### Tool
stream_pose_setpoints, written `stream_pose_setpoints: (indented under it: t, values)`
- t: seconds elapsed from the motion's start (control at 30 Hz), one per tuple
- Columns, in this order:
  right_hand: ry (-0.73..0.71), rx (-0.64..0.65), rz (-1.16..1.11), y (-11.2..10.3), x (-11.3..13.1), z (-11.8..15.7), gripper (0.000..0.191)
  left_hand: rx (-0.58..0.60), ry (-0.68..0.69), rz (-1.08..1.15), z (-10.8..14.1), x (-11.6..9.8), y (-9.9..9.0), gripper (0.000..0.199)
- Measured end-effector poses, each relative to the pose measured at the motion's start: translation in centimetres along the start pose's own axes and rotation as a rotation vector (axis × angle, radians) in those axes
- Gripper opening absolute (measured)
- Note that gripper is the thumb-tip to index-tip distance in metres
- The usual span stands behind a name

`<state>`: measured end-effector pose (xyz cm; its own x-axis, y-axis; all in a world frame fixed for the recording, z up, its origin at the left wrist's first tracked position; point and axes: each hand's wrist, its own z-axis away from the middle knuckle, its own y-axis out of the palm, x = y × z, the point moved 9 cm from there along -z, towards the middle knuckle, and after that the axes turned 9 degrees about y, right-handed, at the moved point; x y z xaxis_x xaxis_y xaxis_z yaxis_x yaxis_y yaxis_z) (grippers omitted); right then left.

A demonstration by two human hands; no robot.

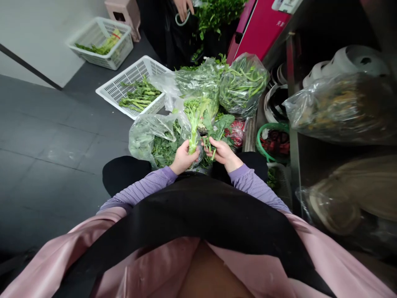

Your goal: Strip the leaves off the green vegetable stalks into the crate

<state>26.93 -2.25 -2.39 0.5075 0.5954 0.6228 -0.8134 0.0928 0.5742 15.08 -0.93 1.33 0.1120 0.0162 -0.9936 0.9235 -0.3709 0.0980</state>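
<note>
My left hand (184,157) is closed round the pale lower stem of a green broccoli stalk (192,118), its floret head upright. Close beside it on the right, my right hand (223,154) pinches some green leaves (219,127) with thin stems. Below and left of the stalk, an open clear plastic bag (141,134) holds loose dark leaves (166,150). Trimmed green stalks (141,96) lie in a white slotted basket (107,90) further forward on the left.
Bagged greens (243,85) stand ahead, beside a red packet (237,133). A green-rimmed basket (259,147) and a metal shelf edge (294,165) are on the right. Another white basket (116,60) stands back left. A person's hand (183,8) shows at the top.
</note>
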Motion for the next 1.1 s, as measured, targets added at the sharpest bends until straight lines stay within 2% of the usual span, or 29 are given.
stream_pose_setpoints:
  t: [0.07,0.17,0.37,0.63,0.77,0.97,1.1]
  values:
    - [-0.023,-0.062,-0.021,0.0,-0.5,-0.3,0.026,-0.022,0.022,-0.086,-0.1,-0.3,0.4,0.026]
    - [-0.051,-0.088,-0.082,0.4,-1.3,-0.7,0.022,-0.069,0.004,-0.185,-0.4,0.3,0.3,0.022]
    - [-0.028,-0.119,-0.236,0.3,-2.1,-1.1,0.012,-0.190,-0.035,-0.150,-1.2,1.6,-0.9,0.020]
    - [0.029,-0.110,-0.279,0.4,-3.6,-1.6,0.015,-0.115,-0.259,0.187,-1.3,3.8,0.4,0.027]
    - [0.031,-0.099,-0.293,0.2,-4.0,-1.9,0.013,-0.161,-0.286,0.236,-1.2,4.3,0.0,0.025]
    - [0.000,-0.125,-0.239,-1.1,-3.4,-1.4,0.013,-0.016,-0.372,0.169,-1.1,4.3,1.2,0.017]
    - [-0.140,-0.207,0.033,-1.8,-2.6,-0.8,0.021,-0.051,-0.394,-0.027,-1.0,4.9,0.7,0.013]
